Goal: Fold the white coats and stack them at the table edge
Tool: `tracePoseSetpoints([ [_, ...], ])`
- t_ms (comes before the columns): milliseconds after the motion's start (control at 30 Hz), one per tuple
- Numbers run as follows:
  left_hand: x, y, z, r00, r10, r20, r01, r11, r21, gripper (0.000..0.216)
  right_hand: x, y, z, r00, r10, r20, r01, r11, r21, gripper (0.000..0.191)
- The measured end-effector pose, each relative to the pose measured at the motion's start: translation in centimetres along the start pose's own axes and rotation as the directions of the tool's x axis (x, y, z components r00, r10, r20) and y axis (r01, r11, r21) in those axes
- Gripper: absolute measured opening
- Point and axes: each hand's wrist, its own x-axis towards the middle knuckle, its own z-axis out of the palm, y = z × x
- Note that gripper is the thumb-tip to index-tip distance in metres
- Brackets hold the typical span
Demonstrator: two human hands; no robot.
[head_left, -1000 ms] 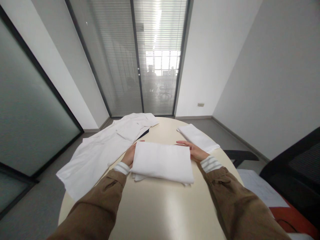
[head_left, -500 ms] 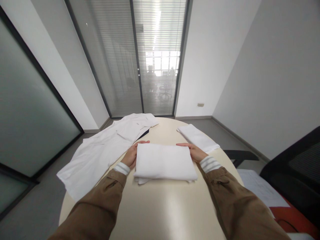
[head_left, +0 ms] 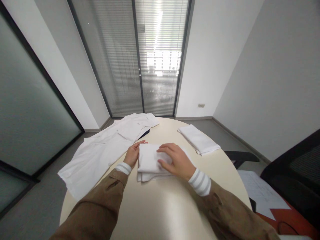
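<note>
Nearest the camera, two brown sleeves with grey-striped cuffs reached out over a round cream table (head_left: 160,213). At the table's centre lay a folded white cloth (head_left: 150,161), flat on the tabletop. The right hand (head_left: 175,161) rested on top of the cloth, palm down, fingers spread and slightly bent, pressing rather than gripping; it covered the cloth's 3 o'clock half. The left hand (head_left: 133,154) sat at the cloth's 9 o'clock edge, fingers loosely extended against the fold, thumb along the far edge; whether any fabric was pinched, I could not tell.

Beyond, toward 10 o'clock from the cloth, a white coat (head_left: 105,146) lay spread open, draping off the table's edge. Toward 1 o'clock, apart from the hands, sat a second folded white cloth (head_left: 198,139). Farthest, at 12 o'clock, stood glass doors with slatted blinds (head_left: 155,56).
</note>
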Motion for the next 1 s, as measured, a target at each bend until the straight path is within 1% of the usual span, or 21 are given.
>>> tracePoseSetpoints([
  [67, -0.2, 0.1, 0.1, 1.0, 0.024, 0.005, -0.024, 1.0, -0.002, 0.06, -0.2, -2.9, 2.3, 0.991, -0.104, 0.081, 0.114, 0.985, -0.133, 0.039],
  [100, -0.2, 0.1, 0.1, 0.999, 0.038, 0.012, -0.038, 0.999, 0.0, 0.061, -0.4, -3.7, 3.3, 0.988, -0.113, 0.105, 0.132, 0.973, -0.19, 0.043],
  [167, -0.3, 0.1, 0.1, 0.998, 0.061, 0.031, -0.062, 0.998, 0.02, 0.061, -0.8, -4.2, 4.9, 0.982, -0.123, 0.145, 0.158, 0.953, -0.26, 0.048],
  [233, -0.3, 0.2, 0.0, 0.996, 0.074, 0.048, -0.077, 0.994, 0.073, 0.056, -1.1, -3.8, 5.7, 0.979, -0.132, 0.159, 0.173, 0.942, -0.288, 0.045],
  [300, -0.3, 0.4, -0.1, 0.994, 0.087, 0.071, -0.098, 0.981, 0.165, 0.045, -1.2, -3.1, 5.9, 0.981, -0.144, 0.132, 0.176, 0.943, -0.283, 0.039],
  [400, -0.2, 0.7, -0.4, 0.987, 0.117, 0.107, -0.143, 0.947, 0.287, 0.028, -1.3, -2.6, 5.6, 0.989, -0.148, 0.018, 0.147, 0.957, -0.251, 0.032],
  [467, -0.1, 0.7, -0.6, 0.987, 0.121, 0.109, -0.15, 0.936, 0.319, 0.025, -1.3, -2.5, 5.3, 0.987, -0.153, -0.049, 0.137, 0.961, -0.24, 0.029],
  [533, 0.0, 0.5, -0.8, 0.99, 0.096, 0.1, -0.124, 0.936, 0.331, 0.024, -1.4, -2.6, 5.2, 0.984, -0.16, -0.078, 0.137, 0.959, -0.249, 0.026],
  [600, 0.1, 0.1, -1.0, 0.994, 0.045, 0.099, -0.075, 0.939, 0.335, 0.026, -1.4, -2.6, 5.2, 0.981, -0.171, -0.089, 0.142, 0.953, -0.266, 0.024],
  [667, 0.1, -0.1, -1.0, 0.997, -0.04, 0.065, 0.017, 0.946, 0.324, 0.031, -1.5, -2.5, 5.2, 0.977, -0.192, -0.09, 0.159, 0.944, -0.29, 0.023],
  [733, 0.0, -0.2, -0.8, 0.992, -0.127, -0.004, 0.122, 0.943, 0.31, 0.035, -1.5, -2.5, 5.3, 0.974, -0.22, -0.064, 0.188, 0.927, -0.323, 0.02],
  [800, -0.2, -0.1, -0.6, 0.982, -0.179, -0.067, 0.191, 0.931, 0.31, 0.032, -1.6, -2.6, 5.4, 0.972, -0.235, -0.008, 0.216, 0.907, -0.361, 0.02],
  [867, -0.5, 0.1, -0.3, 0.977, -0.194, -0.091, 0.213, 0.92, 0.328, 0.026, -1.6, -2.7, 5.6, 0.965, -0.25, 0.079, 0.261, 0.885, -0.386, 0.021],
  [933, -0.6, 0.4, -0.1, 0.972, -0.209, -0.106, 0.233, 0.909, 0.347, 0.022, -1.7, -2.8, 5.7, 0.946, -0.268, 0.181, 0.319, 0.863, -0.393, 0.023],
  [1000, -0.6, 0.7, 0.1, 0.964, -0.237, -0.117, 0.264, 0.895, 0.36, 0.025, -1.7, -2.9, 5.9, 0.922, -0.281, 0.266, 0.369, 0.844, -0.388, 0.021],
])
